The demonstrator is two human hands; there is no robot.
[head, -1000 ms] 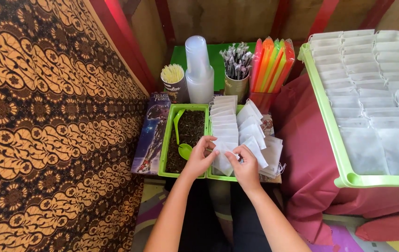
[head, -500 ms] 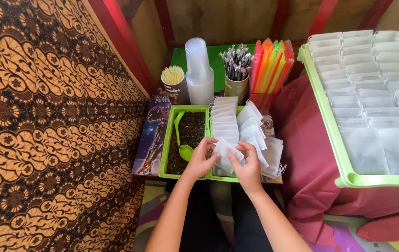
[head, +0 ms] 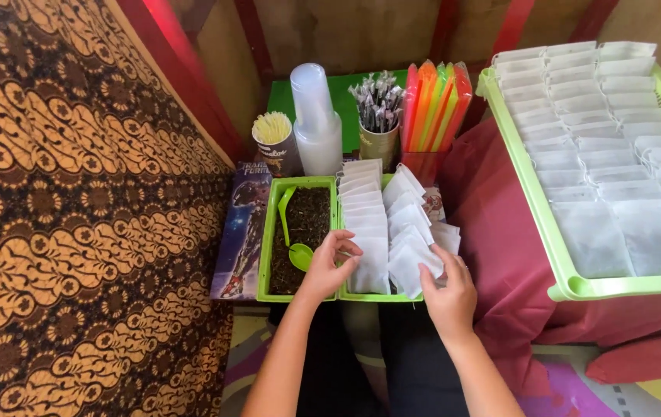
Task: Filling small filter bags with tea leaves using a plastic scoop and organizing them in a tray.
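Many flat white filter bags (head: pixel 601 139) already lie in rows on the big green tray (head: pixel 535 202) well off beyond the right hand's (head: pixel 448 293) fingers, while a good stack of empty bags (head: pixel 369 224) remains just ahead of both hands. The left hand (head: pixel 329 266) curls loosely over the edge of the bin of dark loose tea (head: pixel 309 232), fingertips beside the green scoop (head: pixel 299 253). The right hand's fingers rest, slightly spread, on a white bag (head: pixel 411 262), touching rather than clamping it.

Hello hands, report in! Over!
Left hand touching white paper bags, near green scoop. Right hand on bag stack. Nothing blocking.
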